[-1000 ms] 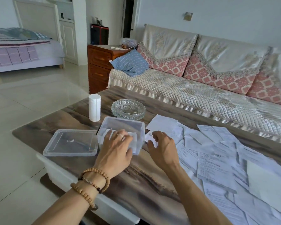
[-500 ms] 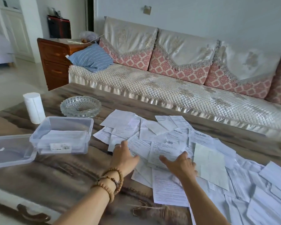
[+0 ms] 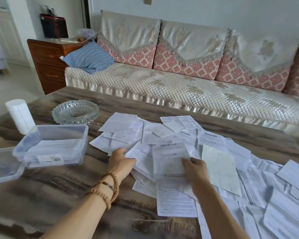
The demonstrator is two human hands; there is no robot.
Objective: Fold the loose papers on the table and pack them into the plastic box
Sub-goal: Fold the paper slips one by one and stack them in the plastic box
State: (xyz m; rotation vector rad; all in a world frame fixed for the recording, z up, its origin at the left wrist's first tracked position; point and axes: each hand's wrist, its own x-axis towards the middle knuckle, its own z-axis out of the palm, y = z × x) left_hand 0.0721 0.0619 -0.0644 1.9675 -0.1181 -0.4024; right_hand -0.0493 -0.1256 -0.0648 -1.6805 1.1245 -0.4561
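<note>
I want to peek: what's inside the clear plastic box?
Inside the plastic box lies a stack of folded papers. How many there are, or anything beneath them, is covered up.

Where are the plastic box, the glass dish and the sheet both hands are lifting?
plastic box (image 3: 31, 145): head view, near-left wall.
glass dish (image 3: 75, 112): head view, inner bowl.
lifted sheet (image 3: 168, 158): head view, printed middle, between left hand (image 3: 122, 161) and right hand (image 3: 196, 168).

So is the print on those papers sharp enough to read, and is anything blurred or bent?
Head view: soft daylight, no hard shadows; print on the loose papers is too soft to read; the sheet between both hands is motion-blurred; wide-angle lens bows the sofa.
</note>
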